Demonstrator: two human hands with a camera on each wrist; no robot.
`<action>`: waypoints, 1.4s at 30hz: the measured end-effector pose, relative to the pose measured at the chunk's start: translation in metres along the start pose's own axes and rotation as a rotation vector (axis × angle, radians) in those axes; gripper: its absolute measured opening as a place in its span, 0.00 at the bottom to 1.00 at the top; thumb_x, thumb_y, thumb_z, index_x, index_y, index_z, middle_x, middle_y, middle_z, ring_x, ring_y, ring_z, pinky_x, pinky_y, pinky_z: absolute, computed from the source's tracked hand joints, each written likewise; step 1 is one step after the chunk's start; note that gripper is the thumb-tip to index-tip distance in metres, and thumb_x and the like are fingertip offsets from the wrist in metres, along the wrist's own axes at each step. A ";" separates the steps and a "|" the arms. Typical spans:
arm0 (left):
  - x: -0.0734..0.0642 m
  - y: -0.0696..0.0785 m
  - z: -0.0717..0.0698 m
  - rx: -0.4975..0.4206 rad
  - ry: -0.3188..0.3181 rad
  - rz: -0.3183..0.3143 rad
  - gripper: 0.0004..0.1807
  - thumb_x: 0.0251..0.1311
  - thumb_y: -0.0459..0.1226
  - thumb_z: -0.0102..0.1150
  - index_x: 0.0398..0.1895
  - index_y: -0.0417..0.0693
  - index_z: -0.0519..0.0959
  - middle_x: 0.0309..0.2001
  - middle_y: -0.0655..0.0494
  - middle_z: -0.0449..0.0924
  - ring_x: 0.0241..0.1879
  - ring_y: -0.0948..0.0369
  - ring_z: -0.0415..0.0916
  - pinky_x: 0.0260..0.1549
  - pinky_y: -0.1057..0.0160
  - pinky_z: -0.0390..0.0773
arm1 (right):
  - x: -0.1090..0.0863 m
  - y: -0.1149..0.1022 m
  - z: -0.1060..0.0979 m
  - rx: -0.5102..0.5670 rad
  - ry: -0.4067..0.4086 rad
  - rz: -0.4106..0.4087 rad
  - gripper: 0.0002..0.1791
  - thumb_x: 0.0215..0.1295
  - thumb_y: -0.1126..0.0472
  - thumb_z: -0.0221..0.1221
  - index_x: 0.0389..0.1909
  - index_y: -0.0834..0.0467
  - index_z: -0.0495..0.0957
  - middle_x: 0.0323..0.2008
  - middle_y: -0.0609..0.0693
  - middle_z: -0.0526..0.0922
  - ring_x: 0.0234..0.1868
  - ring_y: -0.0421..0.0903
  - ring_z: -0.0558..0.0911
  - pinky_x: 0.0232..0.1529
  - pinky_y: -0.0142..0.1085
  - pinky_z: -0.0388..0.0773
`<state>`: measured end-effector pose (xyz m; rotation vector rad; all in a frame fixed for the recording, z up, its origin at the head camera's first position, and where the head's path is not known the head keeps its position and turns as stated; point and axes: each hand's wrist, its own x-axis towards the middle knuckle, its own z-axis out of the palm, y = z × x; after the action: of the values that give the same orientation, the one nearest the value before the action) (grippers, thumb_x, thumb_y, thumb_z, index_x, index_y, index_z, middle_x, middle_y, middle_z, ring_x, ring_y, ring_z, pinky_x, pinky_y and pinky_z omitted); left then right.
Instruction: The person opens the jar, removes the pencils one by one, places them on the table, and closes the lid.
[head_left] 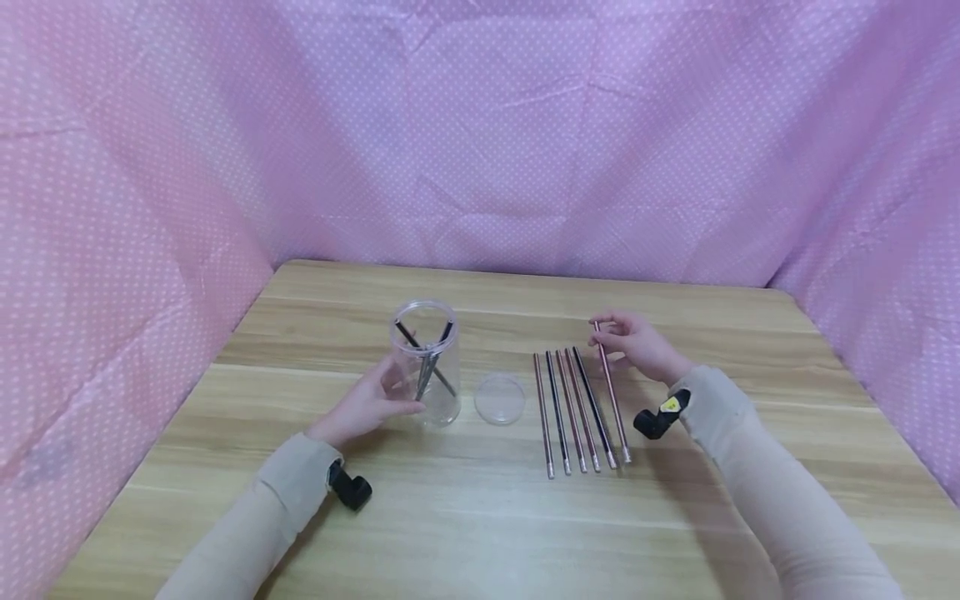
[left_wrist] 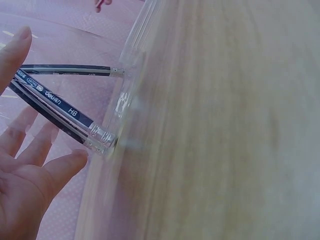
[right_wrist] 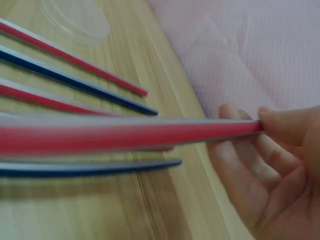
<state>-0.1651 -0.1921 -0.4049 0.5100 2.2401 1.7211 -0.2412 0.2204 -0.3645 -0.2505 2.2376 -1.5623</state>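
My left hand (head_left: 366,403) holds the side of a clear plastic jar (head_left: 451,375), thumb and fingers spread about its wall. Three dark blue striped pencils (left_wrist: 57,105) lean inside it, their silver eraser ends down at the base in the left wrist view. On the right, my right hand (head_left: 639,345) pinches a red striped pencil (right_wrist: 135,134) by its far tip between thumb and fingers. That pencil slants toward me, its eraser end low beside a row of red and dark blue pencils (head_left: 557,410) on the table.
Between the jar and the row lies a round clear lid (head_left: 498,402). The wooden table (head_left: 450,533) has its far edge against a pink dotted curtain (head_left: 495,150), which also hangs on both sides. A black wrist camera (head_left: 352,488) sits on the left sleeve.
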 end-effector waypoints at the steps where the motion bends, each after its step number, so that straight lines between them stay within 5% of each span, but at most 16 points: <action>1: 0.000 0.000 0.000 -0.003 -0.001 -0.001 0.58 0.50 0.30 0.67 0.75 0.69 0.39 0.70 0.37 0.57 0.66 0.38 0.59 0.61 0.46 0.68 | 0.000 0.002 -0.002 -0.004 -0.010 0.007 0.27 0.71 0.65 0.49 0.66 0.70 0.55 0.44 0.56 0.80 0.40 0.44 0.82 0.40 0.40 0.84; 10: 0.003 -0.001 0.001 -0.001 -0.002 -0.012 0.58 0.50 0.30 0.67 0.74 0.72 0.40 0.70 0.39 0.57 0.66 0.40 0.59 0.63 0.45 0.65 | 0.001 0.014 -0.010 -0.011 -0.049 0.056 0.28 0.68 0.68 0.51 0.67 0.69 0.55 0.49 0.63 0.78 0.38 0.41 0.83 0.40 0.40 0.85; 21: 0.001 -0.002 0.002 -0.008 0.002 -0.027 0.57 0.50 0.30 0.66 0.75 0.66 0.39 0.70 0.36 0.54 0.66 0.38 0.58 0.63 0.45 0.65 | 0.011 0.028 -0.004 0.000 -0.012 0.101 0.26 0.68 0.69 0.52 0.64 0.71 0.58 0.40 0.51 0.79 0.37 0.39 0.82 0.44 0.37 0.84; 31: 0.004 -0.001 0.001 -0.028 -0.017 0.000 0.59 0.50 0.29 0.66 0.74 0.73 0.38 0.71 0.38 0.54 0.67 0.39 0.57 0.63 0.45 0.65 | 0.023 0.037 -0.004 -0.114 0.009 0.117 0.24 0.66 0.68 0.55 0.62 0.69 0.64 0.40 0.51 0.81 0.34 0.37 0.79 0.36 0.31 0.82; 42: 0.002 -0.002 0.000 -0.032 -0.011 0.002 0.58 0.51 0.29 0.66 0.75 0.69 0.38 0.71 0.36 0.53 0.68 0.38 0.55 0.63 0.46 0.65 | 0.025 0.037 0.005 -0.208 0.029 0.107 0.25 0.66 0.66 0.56 0.62 0.70 0.65 0.45 0.60 0.77 0.33 0.38 0.77 0.35 0.29 0.81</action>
<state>-0.1674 -0.1914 -0.4073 0.5136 2.2016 1.7487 -0.2590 0.2203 -0.4060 -0.1639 2.3956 -1.2883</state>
